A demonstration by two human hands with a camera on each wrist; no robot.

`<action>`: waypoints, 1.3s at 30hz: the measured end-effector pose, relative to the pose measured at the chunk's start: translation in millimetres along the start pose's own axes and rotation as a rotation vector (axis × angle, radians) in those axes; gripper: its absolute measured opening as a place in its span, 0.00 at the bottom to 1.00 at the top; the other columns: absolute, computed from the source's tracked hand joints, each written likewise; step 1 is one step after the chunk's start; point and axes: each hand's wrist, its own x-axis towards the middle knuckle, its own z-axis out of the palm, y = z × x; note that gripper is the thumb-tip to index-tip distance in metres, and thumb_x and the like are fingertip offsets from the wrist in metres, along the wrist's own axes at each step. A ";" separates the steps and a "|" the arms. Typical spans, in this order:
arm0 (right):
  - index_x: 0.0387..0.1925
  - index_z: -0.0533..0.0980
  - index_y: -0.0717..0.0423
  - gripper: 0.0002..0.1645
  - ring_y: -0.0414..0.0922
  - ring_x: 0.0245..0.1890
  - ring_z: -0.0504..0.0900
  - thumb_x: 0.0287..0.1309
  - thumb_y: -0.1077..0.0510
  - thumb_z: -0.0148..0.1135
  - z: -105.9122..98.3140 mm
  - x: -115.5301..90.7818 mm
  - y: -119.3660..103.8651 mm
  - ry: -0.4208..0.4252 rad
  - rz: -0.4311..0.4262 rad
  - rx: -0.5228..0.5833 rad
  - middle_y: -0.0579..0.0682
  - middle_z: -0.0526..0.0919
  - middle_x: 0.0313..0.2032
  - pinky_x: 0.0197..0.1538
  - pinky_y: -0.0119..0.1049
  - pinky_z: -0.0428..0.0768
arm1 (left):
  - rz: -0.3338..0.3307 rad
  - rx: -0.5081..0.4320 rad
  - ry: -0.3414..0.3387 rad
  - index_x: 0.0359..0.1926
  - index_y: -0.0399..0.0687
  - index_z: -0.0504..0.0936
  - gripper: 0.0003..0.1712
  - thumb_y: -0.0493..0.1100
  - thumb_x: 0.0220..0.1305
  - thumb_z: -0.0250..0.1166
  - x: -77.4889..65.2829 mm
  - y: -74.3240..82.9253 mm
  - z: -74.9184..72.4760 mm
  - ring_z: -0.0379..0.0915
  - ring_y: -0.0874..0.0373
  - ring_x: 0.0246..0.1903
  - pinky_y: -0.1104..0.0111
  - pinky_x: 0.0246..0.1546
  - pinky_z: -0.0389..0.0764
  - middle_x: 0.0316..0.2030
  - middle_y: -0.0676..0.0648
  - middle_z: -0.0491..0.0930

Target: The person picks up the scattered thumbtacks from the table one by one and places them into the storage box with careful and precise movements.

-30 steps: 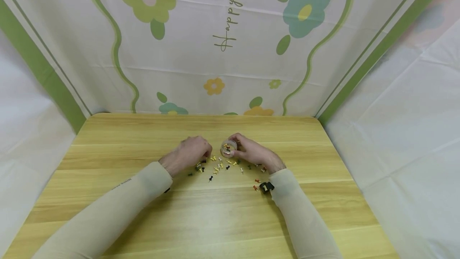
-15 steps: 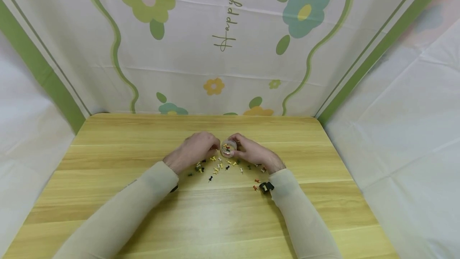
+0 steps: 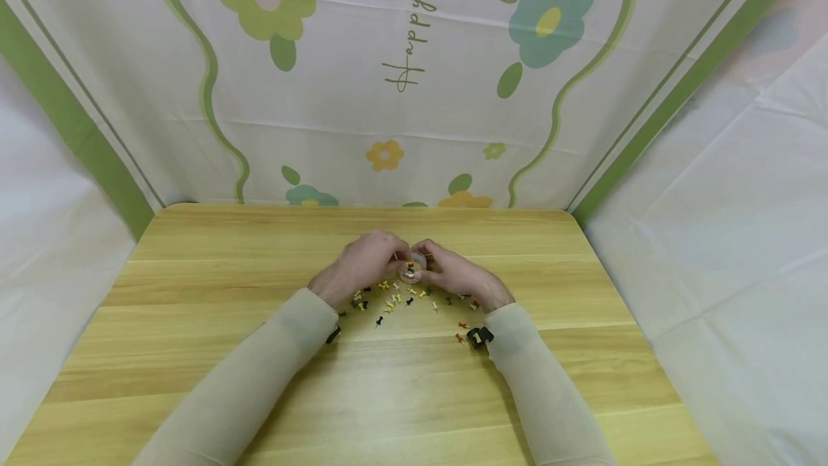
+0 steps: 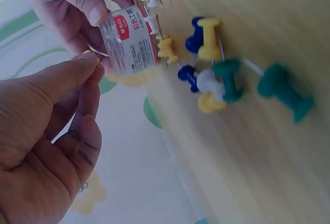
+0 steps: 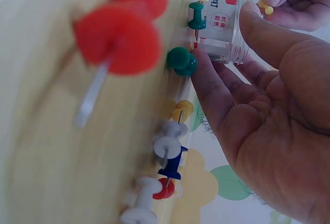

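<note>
A small clear jar (image 4: 129,41) with a white and red label stands on the table, some push pins inside it. My right hand (image 3: 456,273) grips the jar from the right, thumb and fingers around its side. Between the thumb and forefinger of my left hand (image 3: 365,265) a yellow push pin (image 5: 266,7) is pinched, right at the jar's mouth. Most of that pin is hidden by the fingertips in the left wrist view. Loose yellow, white, dark blue and green push pins (image 3: 389,303) lie in front of the jar.
Red push pins (image 3: 461,339) lie near the right wrist, beside its black strap piece (image 3: 480,338). White and blue pins (image 5: 172,164) lie under the right hand. A wooden table (image 3: 401,394) bears everything; a flowered cloth (image 3: 453,113) hangs behind its far edge.
My left hand has moved right and away from the body, from the loose pins to the jar's mouth, bringing a yellow push pin. The right hand and jar have stayed put.
</note>
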 end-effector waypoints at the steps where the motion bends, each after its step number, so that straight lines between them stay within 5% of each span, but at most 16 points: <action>1: 0.84 0.68 0.53 0.32 0.58 0.78 0.83 0.90 0.54 0.66 0.1 0.0 0.0 0.001 -0.003 0.003 0.60 0.83 0.76 0.84 0.61 0.80 | -0.004 -0.006 -0.002 0.55 0.47 0.97 0.08 0.38 0.81 0.78 0.7 0.1 0.9 0.94 0.53 0.48 0.61 0.51 0.97 0.51 0.47 0.98; 16: 0.85 0.68 0.52 0.32 0.57 0.77 0.83 0.90 0.54 0.66 0.6 -0.2 -0.2 0.006 -0.010 0.017 0.58 0.83 0.77 0.82 0.61 0.81 | -0.035 -0.043 -0.037 0.58 0.49 0.97 0.10 0.40 0.82 0.77 8.9 -3.8 9.4 0.94 0.51 0.54 0.57 0.57 0.96 0.55 0.47 0.97; 24: 0.85 0.68 0.56 0.32 0.57 0.77 0.83 0.91 0.53 0.64 0.6 -0.3 0.4 0.004 -0.003 -0.001 0.60 0.82 0.76 0.83 0.61 0.81 | 0.012 -0.013 -0.038 0.51 0.48 0.97 0.05 0.37 0.80 0.78 -3.2 -5.5 -0.1 0.93 0.56 0.46 0.64 0.48 0.95 0.49 0.48 0.98; 32: 0.84 0.67 0.59 0.33 0.61 0.85 0.77 0.90 0.56 0.65 0.9 -1.1 -0.8 -0.001 -0.001 0.028 0.62 0.80 0.78 0.88 0.60 0.76 | 0.045 0.114 -0.094 0.51 0.46 0.97 0.05 0.36 0.79 0.79 -18.1 -8.1 -6.4 0.94 0.53 0.50 0.60 0.55 0.96 0.50 0.47 0.98; 39: 0.84 0.67 0.60 0.32 0.62 0.86 0.75 0.90 0.56 0.64 2.1 0.2 -0.4 -0.002 -0.003 0.048 0.63 0.78 0.80 0.89 0.60 0.75 | 0.054 0.139 -0.134 0.49 0.45 0.96 0.04 0.35 0.76 0.81 -29.1 -15.5 -5.4 0.93 0.54 0.45 0.62 0.51 0.96 0.46 0.46 0.97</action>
